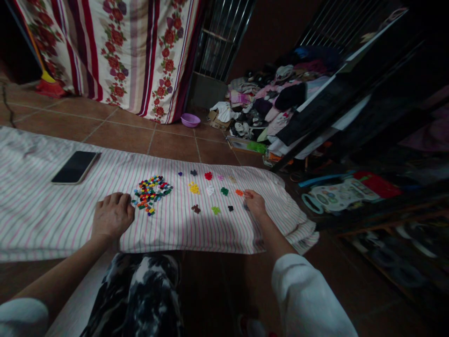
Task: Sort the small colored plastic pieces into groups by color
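Rightward, orange pieces (239,192), any print indistinct

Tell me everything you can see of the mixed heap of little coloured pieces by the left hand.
The mixed heap is a loose, uneven spread of small blocky pieces, apparently plastic, in red, orange, yellow, green, blue, white and darker tones. Crowded together, they leave small gaps and lie on the striped cloth, just right of the left hand. Whether the fingertips touch its edge is unclear.

head view — forward, down over cloth (178,224)
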`<state>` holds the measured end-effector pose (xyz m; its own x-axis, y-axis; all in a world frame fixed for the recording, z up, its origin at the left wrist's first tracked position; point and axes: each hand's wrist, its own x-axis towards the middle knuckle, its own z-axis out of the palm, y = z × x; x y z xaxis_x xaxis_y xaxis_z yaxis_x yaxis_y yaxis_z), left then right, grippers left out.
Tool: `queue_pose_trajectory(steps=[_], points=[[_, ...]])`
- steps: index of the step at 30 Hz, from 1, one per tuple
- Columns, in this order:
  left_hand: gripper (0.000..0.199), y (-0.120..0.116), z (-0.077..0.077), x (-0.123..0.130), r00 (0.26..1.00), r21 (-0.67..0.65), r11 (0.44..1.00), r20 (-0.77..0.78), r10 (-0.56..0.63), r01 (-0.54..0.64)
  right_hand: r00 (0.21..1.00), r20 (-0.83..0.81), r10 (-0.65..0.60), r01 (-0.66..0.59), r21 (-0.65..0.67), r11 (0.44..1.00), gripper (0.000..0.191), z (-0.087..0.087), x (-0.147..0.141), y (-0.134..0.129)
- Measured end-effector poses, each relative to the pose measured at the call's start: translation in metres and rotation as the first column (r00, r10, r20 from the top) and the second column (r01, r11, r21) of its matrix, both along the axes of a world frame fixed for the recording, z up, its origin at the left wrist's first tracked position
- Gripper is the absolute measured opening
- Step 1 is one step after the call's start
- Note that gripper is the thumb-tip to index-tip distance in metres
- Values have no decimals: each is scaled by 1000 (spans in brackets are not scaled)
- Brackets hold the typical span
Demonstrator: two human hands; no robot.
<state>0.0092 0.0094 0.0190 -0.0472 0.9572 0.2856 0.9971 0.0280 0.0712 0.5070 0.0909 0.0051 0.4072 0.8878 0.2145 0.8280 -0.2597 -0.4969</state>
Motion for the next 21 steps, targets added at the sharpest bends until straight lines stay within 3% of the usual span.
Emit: queue_pose_trajectory(steps=[3,7,10,14,17,21], points=[[34,0,-1,-1,1000,7,1000,-2,1,-1,1000,-17,-21,21,9,1000,33,11,-9,-2],[33,1,-3,-2,1000,15,1000,-9,-6,6,996,65,57,-66,141,988,33,29,-36,-4],[32,2,-3,-2,1000,17,1000,2,-5,5,975,82,204,-218,224,950,34,43,-69,-8],[31,2,-5,-3,999,34,999,40,-16,14,893,69,444,-443,302,844,33,55,-126,-24],[31,2,-6,-3,997,36,999,71,-24,22,805,42,591,-573,311,758,31,49,-175,-40],[31,2,-6,-3,997,41,999,78,-27,24,682,-51,730,-684,308,661,26,23,-236,-59]])
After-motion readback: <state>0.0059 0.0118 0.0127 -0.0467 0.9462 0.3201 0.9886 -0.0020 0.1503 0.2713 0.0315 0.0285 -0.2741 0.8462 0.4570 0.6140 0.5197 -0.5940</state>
